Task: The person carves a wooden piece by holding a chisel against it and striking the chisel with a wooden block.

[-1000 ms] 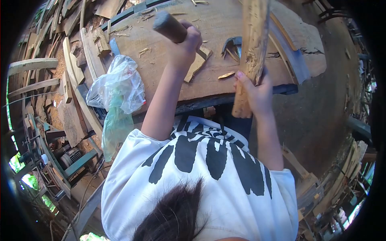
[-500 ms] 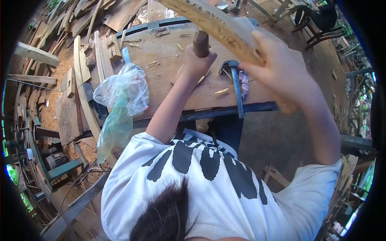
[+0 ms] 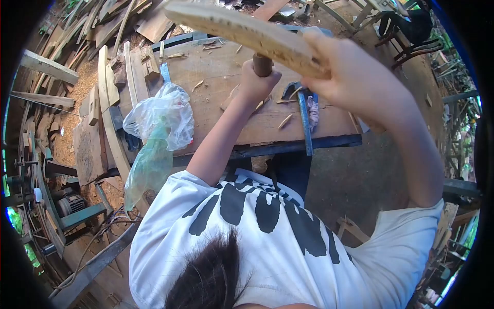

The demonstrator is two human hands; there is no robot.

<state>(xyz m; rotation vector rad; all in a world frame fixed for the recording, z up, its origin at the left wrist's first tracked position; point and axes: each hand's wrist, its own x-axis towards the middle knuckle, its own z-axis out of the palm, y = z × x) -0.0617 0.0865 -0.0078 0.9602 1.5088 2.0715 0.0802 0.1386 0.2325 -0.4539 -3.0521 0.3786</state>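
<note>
Your left hand [image 3: 259,85] is closed around a brown handle [image 3: 262,66]; your right hand [image 3: 345,77] grips a length of wood [image 3: 231,28], raised above the desk [image 3: 206,110]. A blue-handled tool [image 3: 304,121] overhangs the near edge, a plastic bag [image 3: 163,113] the left end.

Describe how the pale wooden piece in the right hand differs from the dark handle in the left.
Colour: the pale wooden piece is yellowish with dark marks, while the dark handle is brown.
Pose: the pale wooden piece slants across the view; the dark handle's end faces the camera.
Visible extent: the pale wooden piece shows much longer than the dark handle.
Shared: each is gripped, by the right hand and left hand respectively.
</note>
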